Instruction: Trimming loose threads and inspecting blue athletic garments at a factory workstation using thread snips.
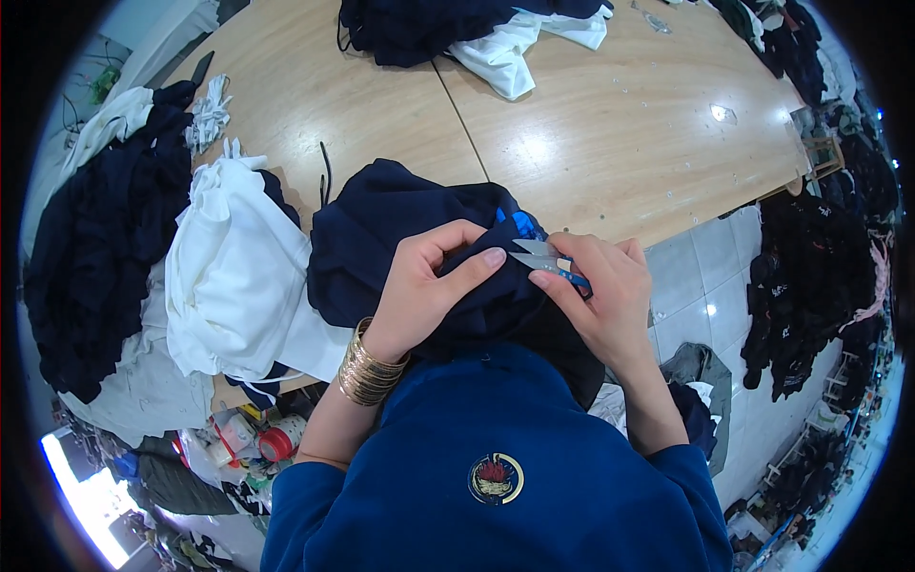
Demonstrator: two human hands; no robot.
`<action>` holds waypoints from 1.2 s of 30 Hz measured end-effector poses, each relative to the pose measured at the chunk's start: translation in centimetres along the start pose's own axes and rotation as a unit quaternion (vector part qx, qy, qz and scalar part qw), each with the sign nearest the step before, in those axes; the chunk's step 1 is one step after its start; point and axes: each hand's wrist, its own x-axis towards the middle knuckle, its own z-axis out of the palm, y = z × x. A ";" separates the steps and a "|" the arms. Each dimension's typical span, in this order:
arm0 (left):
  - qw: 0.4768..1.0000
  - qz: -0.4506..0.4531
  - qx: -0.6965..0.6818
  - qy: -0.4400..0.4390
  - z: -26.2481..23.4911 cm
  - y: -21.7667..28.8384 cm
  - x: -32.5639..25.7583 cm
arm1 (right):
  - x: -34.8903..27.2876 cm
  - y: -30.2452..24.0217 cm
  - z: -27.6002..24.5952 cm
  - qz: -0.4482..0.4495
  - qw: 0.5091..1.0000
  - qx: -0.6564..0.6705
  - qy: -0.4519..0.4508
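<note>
- The left hand (pixel 419 286) pinches a fold of a dark navy garment (pixel 381 238) between thumb and fingers, its grip closed on the cloth.
- A stack of gold bangles (pixel 367 367) sits on the left wrist.
- The right hand (pixel 600 296) has its grip closed around a small pair of thread snips (pixel 543 259) with a blue handle; the metal blades point left, toward the left thumb.
- The blade tips lie just beside the pinched fold, right against the cloth; whether they touch a thread cannot be told.
- The navy garment lies bunched at the near edge of the wooden desk (pixel 610 133), directly in front of the person's chest, with a bit of bright blue fabric (pixel 519 224) showing at its top.
- To the left of it sits a heap of white cloth (pixel 238 276), and farther left a pile of dark clothes (pixel 95 248).
- At the far side of the desk lies another dark pile (pixel 419 29) with a white piece (pixel 505 57) touching it.
- The person wears a blue top with a round badge (pixel 496 479) on the front.
</note>
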 end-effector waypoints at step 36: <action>0.981 -0.171 -0.041 0.083 -4.9 -4.1 0.2 | 0.5 3.3 6.4 0.160 0.910 0.341 -0.171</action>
